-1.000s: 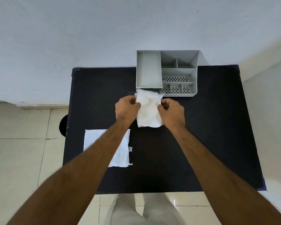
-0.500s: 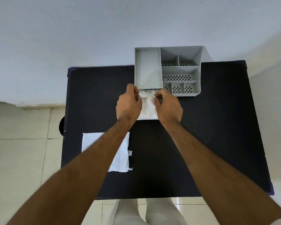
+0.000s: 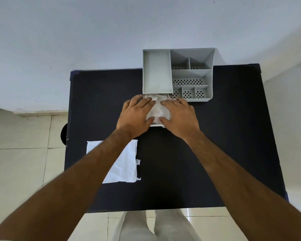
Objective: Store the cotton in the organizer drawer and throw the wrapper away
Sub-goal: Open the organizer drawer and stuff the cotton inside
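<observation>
Both hands lie flat on the white cotton (image 3: 158,110), which fills the pulled-out drawer (image 3: 156,125) at the front of the grey organizer (image 3: 177,75) on the black table (image 3: 233,136). The left hand (image 3: 135,115) covers the cotton's left side, the right hand (image 3: 180,117) its right side; the fingers (image 3: 146,101) of both are spread and pressing down, gripping nothing. The white wrapper (image 3: 123,164) lies flat on the table near its left edge, partly hidden by the left forearm, well apart from the organizer
</observation>
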